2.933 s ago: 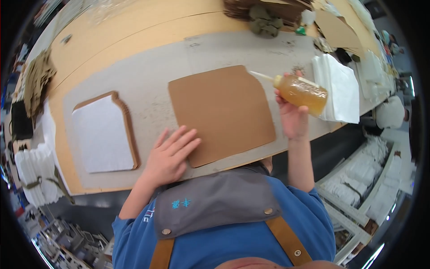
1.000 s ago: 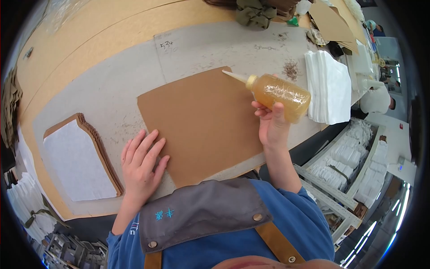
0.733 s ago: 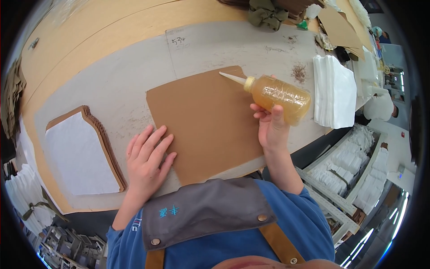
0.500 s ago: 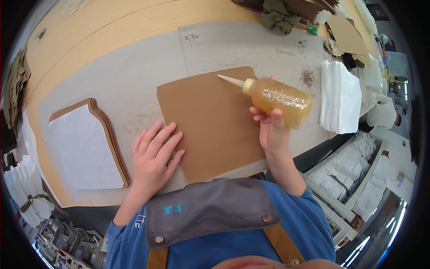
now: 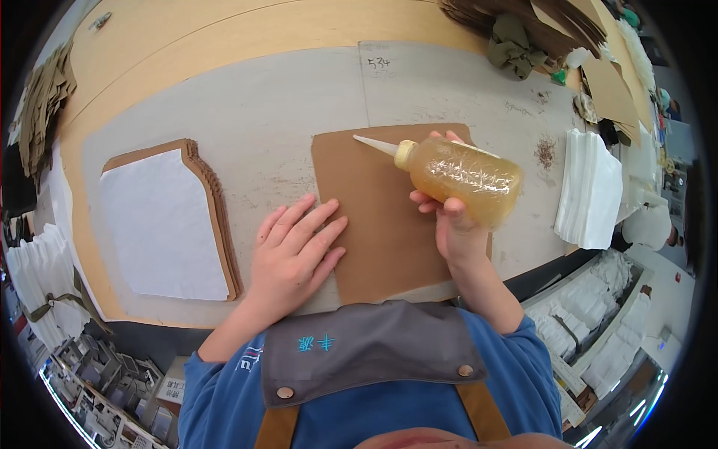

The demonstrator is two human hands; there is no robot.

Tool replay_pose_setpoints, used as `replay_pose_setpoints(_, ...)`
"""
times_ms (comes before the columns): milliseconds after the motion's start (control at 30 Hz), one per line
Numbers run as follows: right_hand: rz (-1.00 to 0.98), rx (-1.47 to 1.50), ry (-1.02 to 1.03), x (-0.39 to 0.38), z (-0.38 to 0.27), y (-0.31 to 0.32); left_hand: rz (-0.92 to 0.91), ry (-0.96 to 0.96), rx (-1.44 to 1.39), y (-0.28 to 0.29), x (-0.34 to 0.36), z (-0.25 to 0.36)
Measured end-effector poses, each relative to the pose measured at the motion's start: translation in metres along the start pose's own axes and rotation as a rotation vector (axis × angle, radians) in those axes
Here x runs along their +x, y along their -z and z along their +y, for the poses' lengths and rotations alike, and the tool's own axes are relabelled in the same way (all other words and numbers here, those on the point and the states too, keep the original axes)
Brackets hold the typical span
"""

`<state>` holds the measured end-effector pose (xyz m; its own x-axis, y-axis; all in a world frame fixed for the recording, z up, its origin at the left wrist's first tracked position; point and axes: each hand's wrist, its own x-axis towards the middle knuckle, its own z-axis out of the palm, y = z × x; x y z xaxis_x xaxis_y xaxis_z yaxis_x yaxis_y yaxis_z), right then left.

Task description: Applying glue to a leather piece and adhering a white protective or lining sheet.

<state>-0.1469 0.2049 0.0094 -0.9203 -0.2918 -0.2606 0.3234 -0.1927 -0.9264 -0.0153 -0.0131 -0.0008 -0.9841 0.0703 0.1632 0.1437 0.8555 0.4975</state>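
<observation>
A brown panel (image 5: 381, 232), flat and made of leather-like or fabric-like sheet, lies before me on the table. My left hand (image 5: 295, 243) rests with fingers spread, its fingertips over the panel's left edge. Tilted in my right hand (image 5: 456, 224) is a squeeze bottle (image 5: 467, 179) of amber liquid, with a yellowish collar and a long white nozzle. The nozzle tip points left, over the panel's far left part; whether it touches cannot be made out. To the left lies a stack of brown panels (image 5: 217, 217) topped by a white sheet (image 5: 164, 224).
Grey board (image 5: 284, 97) covers the wooden table (image 5: 224, 22). White folded pieces (image 5: 591, 187) are stacked at the right. Brown sheets and a dark green cloth bundle (image 5: 514, 49) lie at the far right. A rack of white bundles (image 5: 576, 314) stands below the right edge.
The view has shifted, so the table's things sit farther right. The bottle's nozzle has moved left across the panel, toward its far left corner. My left hand still rests at the panel's left edge.
</observation>
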Motion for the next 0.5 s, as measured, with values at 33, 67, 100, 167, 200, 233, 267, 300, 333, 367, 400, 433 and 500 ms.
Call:
replay_pose_setpoints(33,0.01,-0.063,-0.052,0.001,-0.001,-0.005,-0.004,0.007,0.0,0.0,0.0,0.0)
replay_pose_setpoints(67,0.005,-0.061,-0.053,0.001,0.0,-0.011,-0.003,0.011,0.004,0.0,0.0,-0.001)
replay_pose_setpoints(100,-0.008,-0.055,-0.045,0.001,0.001,-0.018,-0.005,0.009,-0.002,0.0,0.0,-0.001)
replay_pose_setpoints(167,-0.024,-0.049,-0.039,0.001,0.003,-0.02,-0.006,0.009,-0.007,0.001,-0.001,-0.001)
replay_pose_setpoints(200,-0.131,0.002,-0.019,0.002,0.006,-0.017,-0.011,0.009,-0.004,0.002,-0.001,0.0)
replay_pose_setpoints(233,-0.237,0.052,0.0,0.003,0.009,-0.014,-0.016,0.009,-0.002,0.002,-0.001,0.0)
replay_pose_setpoints(267,-0.236,0.051,0.001,0.003,0.012,-0.015,-0.015,0.007,-0.003,0.003,-0.001,0.0)
replay_pose_setpoints(300,-0.242,-0.075,0.078,0.004,0.015,-0.016,-0.017,0.006,-0.004,0.003,0.0,0.0)
replay_pose_setpoints(333,-0.246,-0.201,0.156,0.005,0.017,-0.017,-0.018,0.004,-0.005,0.003,0.001,0.001)
replay_pose_setpoints(367,-0.241,-0.203,0.157,0.007,0.017,-0.018,-0.019,0.0,-0.008,0.003,0.001,0.001)
replay_pose_setpoints(400,-0.29,-0.37,0.342,0.009,0.016,-0.019,-0.02,0.01,-0.017,0.003,0.001,0.001)
replay_pose_setpoints(433,-0.337,-0.538,0.528,0.011,0.014,-0.02,-0.022,0.019,-0.028,0.003,0.001,0.001)
replay_pose_setpoints(500,-0.334,-0.625,0.49,0.002,0.002,-0.021,-0.023,0.017,-0.027,0.002,0.0,0.0)
